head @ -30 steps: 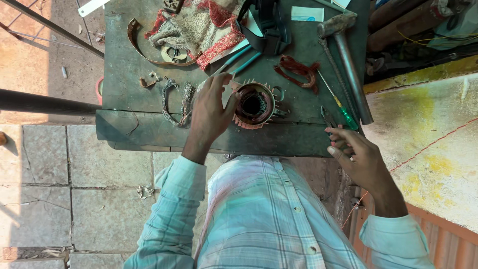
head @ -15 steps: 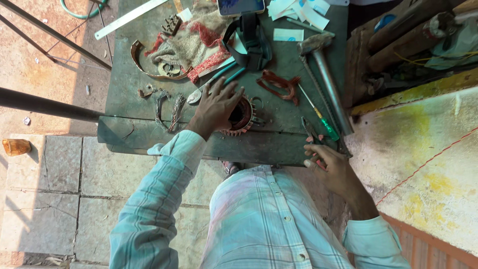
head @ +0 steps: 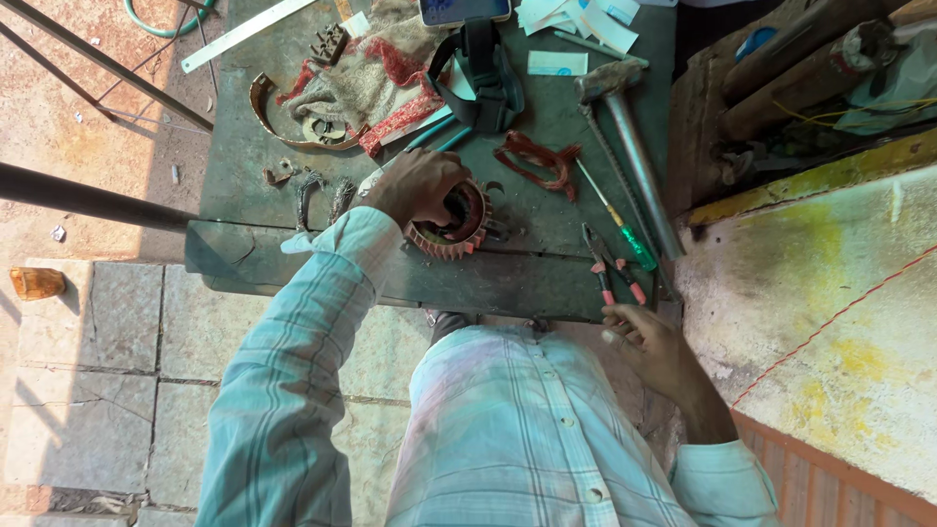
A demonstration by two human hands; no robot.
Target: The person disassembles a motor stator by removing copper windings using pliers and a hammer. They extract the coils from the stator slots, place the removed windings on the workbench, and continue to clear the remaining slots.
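Nearest is the right hand (head: pixel 652 344), at the near edge of the table (head: pixel 508 283). Its fingers are half curled and hold nothing; the fingertips lie just beside the red handles of the pliers (head: pixel 613 271).

The left hand (head: pixel 418 185), w/ a checked light-blue sleeve, lies over the stator (head: pixel 457 222). The fingers curl down over its top and seem to reach into the bore; it is closed around the rim. The stator is a round ring of copper-red metal w/ small teeth along the lower edge, sitting near the table's front, under and a bit right of the hand.

The table is dark green metal, worn and scratched. Right of the stator lies a screwdriver (head: pixel 617 224) (green handle) and a hammer (head: pixel 625 137) w/ a long steel shaft. Between them and the stator is a coil (head: pixel 535 158) of reddish wire. Farther back are a black strap (head: pixel 480 73), a dirty cloth (head: pixel 376 68) w/ red border, and white paper slips (head: pixel 576 20).
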